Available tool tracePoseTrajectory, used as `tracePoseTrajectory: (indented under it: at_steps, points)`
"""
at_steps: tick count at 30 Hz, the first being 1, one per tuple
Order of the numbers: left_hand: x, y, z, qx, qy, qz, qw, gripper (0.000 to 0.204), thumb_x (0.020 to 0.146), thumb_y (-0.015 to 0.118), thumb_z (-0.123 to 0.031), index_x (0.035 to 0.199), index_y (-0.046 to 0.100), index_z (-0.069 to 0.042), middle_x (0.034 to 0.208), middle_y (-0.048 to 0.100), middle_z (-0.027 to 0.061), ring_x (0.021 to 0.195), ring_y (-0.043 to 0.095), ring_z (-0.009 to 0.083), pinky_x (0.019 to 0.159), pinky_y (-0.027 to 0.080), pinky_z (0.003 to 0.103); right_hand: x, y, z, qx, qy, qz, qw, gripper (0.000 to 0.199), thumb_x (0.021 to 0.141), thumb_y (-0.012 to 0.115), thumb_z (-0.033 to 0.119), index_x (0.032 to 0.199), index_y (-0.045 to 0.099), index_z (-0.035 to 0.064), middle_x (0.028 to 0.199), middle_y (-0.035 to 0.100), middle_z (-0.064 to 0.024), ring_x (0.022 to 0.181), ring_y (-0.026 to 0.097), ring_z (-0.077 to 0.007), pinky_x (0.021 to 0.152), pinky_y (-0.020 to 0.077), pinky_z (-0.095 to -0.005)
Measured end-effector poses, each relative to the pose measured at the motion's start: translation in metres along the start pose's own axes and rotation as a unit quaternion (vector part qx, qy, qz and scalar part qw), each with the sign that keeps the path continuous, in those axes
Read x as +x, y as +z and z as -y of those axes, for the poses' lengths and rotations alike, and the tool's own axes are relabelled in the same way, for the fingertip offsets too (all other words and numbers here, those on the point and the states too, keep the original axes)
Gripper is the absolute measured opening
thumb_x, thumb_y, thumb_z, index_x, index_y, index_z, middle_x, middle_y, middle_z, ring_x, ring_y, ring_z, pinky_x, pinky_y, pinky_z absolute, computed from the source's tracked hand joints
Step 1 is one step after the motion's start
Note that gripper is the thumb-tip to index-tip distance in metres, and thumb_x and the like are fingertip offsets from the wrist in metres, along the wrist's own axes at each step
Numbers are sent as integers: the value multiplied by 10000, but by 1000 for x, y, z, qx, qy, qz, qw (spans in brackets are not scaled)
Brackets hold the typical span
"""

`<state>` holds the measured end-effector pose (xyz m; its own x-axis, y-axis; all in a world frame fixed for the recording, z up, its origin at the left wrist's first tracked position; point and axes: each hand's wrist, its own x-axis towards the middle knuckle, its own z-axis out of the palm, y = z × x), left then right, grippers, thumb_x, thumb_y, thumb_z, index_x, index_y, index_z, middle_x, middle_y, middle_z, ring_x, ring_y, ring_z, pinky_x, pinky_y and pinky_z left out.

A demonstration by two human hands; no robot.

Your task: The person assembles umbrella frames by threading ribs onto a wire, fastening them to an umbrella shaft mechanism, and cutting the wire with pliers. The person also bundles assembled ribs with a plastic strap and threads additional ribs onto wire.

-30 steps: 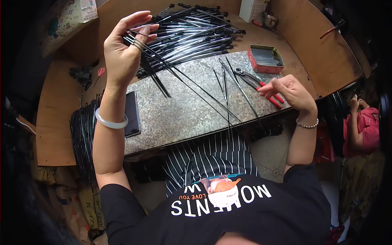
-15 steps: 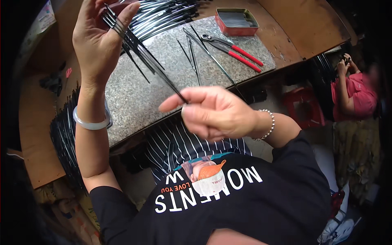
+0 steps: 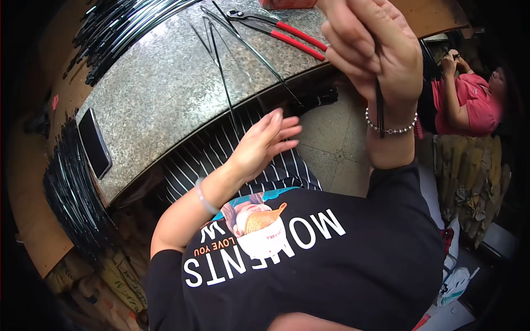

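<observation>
My right hand (image 3: 381, 55) is raised at the upper right, its fingers closed around thin black strips (image 3: 380, 113) whose ends hang down past the wrist. How many it holds is hidden by the fingers. My left hand (image 3: 266, 139) is low in front of my body, just off the table's near edge, with its fingers stretched out and nothing in them. Between the hands and the far side, bent thin black rods (image 3: 216, 52) lie on the speckled stone slab (image 3: 154, 105), some reaching over its edge. Pliers with red handles (image 3: 295, 41) rest beside them.
A large pile of black strips (image 3: 124, 33) lies at the back left. Another bundle (image 3: 77, 187) stands along the left side, next to a phone (image 3: 95, 142). Part of a red tin (image 3: 288, 3) shows at the top. A person in a pink shirt (image 3: 469, 105) sits at the right.
My left hand has come down from the upper left and no longer holds the bunch of black strips. My right hand has risen to the upper right with strips in it. The view has shifted.
</observation>
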<state>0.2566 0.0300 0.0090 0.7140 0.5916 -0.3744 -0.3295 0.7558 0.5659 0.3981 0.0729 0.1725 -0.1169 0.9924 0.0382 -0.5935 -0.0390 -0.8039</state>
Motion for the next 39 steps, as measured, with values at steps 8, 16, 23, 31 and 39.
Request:
tracePoseTrajectory:
  at_steps: [8,16,23,31,39]
  points:
    - [48,9,12,-14,18,67,998,346,965,404,-321,956,528,1,867,581,82,746,563,133,687,471,247,-7,-18,16,75,-12,-5,997,323,931,459,180,1162,512,-40,529,419,-30,358,329,-109,355,331,-232]
    - [-18,30,-30,265,366,76,889,368,964,326,-170,673,489,-13,668,530,82,596,491,155,575,415,273,7,-11,-26,-203,-165,43,964,349,984,333,179,1211,438,-65,788,605,-102,520,516,-92,464,416,-169]
    - [-34,24,-38,439,400,66,802,320,931,406,-143,646,476,-17,598,512,82,519,501,207,520,417,317,5,33,-65,-229,-71,14,971,375,993,283,195,1256,374,-55,1043,596,-242,624,628,-177,478,479,-210]
    - [-108,-1,-70,512,294,8,807,223,841,585,-244,805,604,-25,688,594,100,620,592,258,582,466,319,23,62,-79,-22,65,193,979,365,996,273,178,1261,372,-53,729,490,-35,395,369,-25,347,321,-136]
    - [-272,-112,-87,703,85,-601,369,238,784,651,-276,791,547,-63,723,606,95,628,600,294,552,476,381,35,77,-90,-86,0,156,984,345,993,292,162,1247,390,-49,682,379,5,385,250,-3,321,223,-133]
